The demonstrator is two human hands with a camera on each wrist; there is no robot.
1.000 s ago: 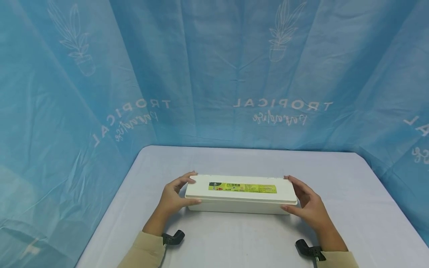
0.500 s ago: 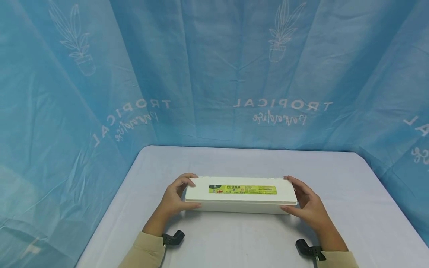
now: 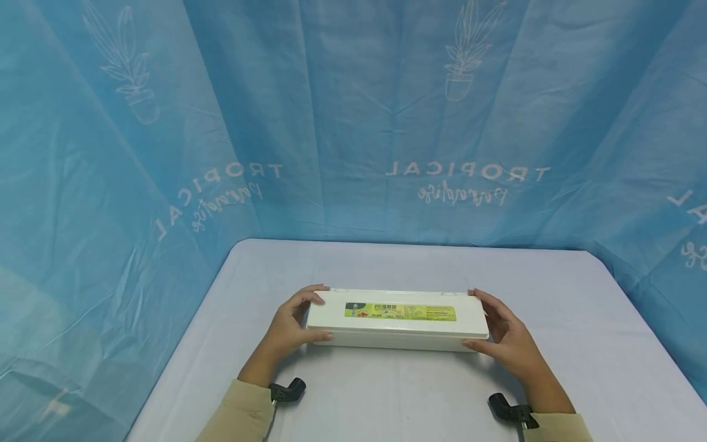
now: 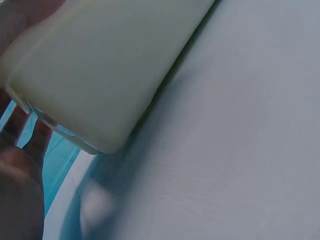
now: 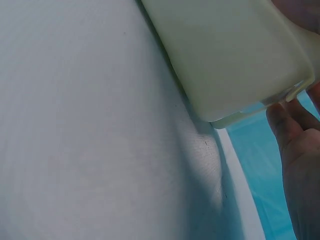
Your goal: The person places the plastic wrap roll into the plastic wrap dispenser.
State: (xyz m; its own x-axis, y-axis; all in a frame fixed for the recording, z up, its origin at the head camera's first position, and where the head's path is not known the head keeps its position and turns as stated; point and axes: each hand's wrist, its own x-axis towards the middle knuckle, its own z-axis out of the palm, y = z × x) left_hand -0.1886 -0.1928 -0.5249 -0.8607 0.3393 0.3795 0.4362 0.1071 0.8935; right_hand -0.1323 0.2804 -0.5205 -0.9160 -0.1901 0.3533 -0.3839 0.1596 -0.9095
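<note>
A long white cling film box [image 3: 397,341], with a yellow-green label [image 3: 400,312] on its lid, lies crosswise on the white table. My left hand [image 3: 289,322] grips its left end, thumb on the front side and fingers over the back edge. At the other end my right hand [image 3: 505,331] holds it the same way, thumb low on the front. In the left wrist view the end of the box [image 4: 95,75] fills the upper left, fingers [image 4: 37,142] behind it. The right wrist view shows the opposite end [image 5: 230,60] with fingertips [image 5: 280,120] at its back edge.
The white tabletop [image 3: 386,399] has rounded back corners. Blue printed curtains [image 3: 353,123] hang behind it and along both sides. A black wrist camera mount [image 3: 287,391] sits on the left wrist, and another mount [image 3: 508,411] on the right.
The lid's front edge sits slightly lower, mostly at the left, so less of the box front shows there. My left fingers have shifted a little; my right hand keeps its grip.
</note>
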